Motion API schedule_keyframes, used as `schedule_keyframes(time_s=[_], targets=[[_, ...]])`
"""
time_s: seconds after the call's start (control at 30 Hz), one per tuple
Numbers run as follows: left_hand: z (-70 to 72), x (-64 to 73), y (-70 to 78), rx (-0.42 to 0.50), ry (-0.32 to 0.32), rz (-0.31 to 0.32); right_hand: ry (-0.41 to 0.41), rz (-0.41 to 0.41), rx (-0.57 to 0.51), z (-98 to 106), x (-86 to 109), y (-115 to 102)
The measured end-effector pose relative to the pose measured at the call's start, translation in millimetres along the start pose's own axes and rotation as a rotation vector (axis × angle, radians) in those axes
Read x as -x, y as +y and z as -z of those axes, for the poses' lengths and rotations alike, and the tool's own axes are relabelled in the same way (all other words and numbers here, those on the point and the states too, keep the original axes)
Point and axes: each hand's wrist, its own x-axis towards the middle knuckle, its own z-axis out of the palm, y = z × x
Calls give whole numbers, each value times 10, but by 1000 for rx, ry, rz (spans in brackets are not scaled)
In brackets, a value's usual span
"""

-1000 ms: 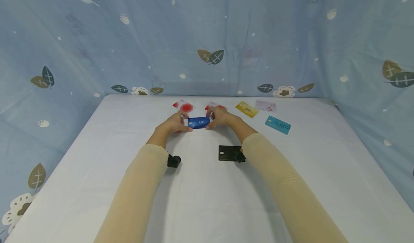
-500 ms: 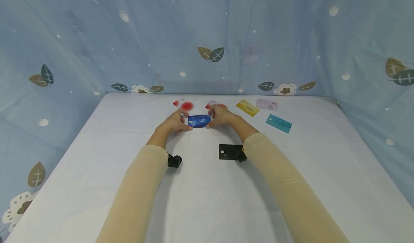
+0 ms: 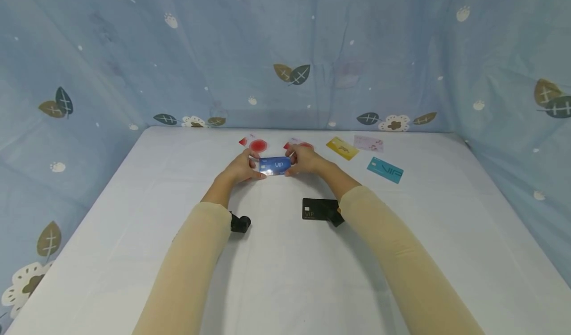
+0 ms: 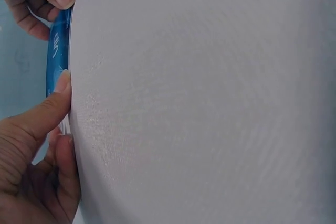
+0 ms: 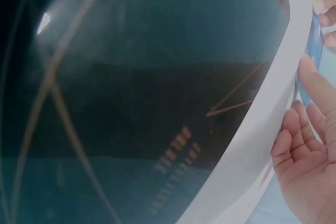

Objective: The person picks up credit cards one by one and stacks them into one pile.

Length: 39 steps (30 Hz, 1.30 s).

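A blue VIP card (image 3: 274, 166) is held between both hands toward the far side of the table, its printed face toward me. The left hand (image 3: 241, 169) pinches its left end, thumb along the lower front edge; the left wrist view shows that thumb (image 4: 55, 98) on the card's face. At the other end the right hand (image 3: 305, 160) pinches with thumb and fingers. In the right wrist view the right hand (image 5: 310, 161) partly hides the blue card. A black VIP card (image 3: 317, 209) lies nearer me, overlapped by the right wrist camera, and looms large in the right wrist view.
Behind the hands lie two pale cards with red circles, the left one (image 3: 257, 145) and the right one (image 3: 294, 142), partly covered by the right hand. To the right are a yellow card (image 3: 342, 148), a pink card (image 3: 368, 143) and a teal VIP card (image 3: 385, 170). A patterned blue curtain (image 3: 200, 52) hangs behind.
The blue card has tipped slightly, and a bright glare now shows on its lower left. The right forearm has shifted a little to the right. Both hands keep their grip.
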Motion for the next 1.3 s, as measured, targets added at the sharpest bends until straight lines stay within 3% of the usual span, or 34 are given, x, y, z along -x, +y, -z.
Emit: schedule_keyframes(time_s=[0.4, 0.63, 0.73, 1.03, 1.3], targets=[[-30, -7, -34, 43, 19, -75, 18, 12, -16, -25, 24, 2], [-35, -10, -56, 63, 27, -81, 26, 76, 54, -56, 55, 1], [-27, -8, -56, 44, 20, -83, 16, 112, 96, -68, 43, 15], [-28, 8, -89, -31, -2, -137, -9, 152, 84, -72, 51, 26], [-17, 17, -93, -100, -4, -177, -30, 95, 122, -89, 43, 31]])
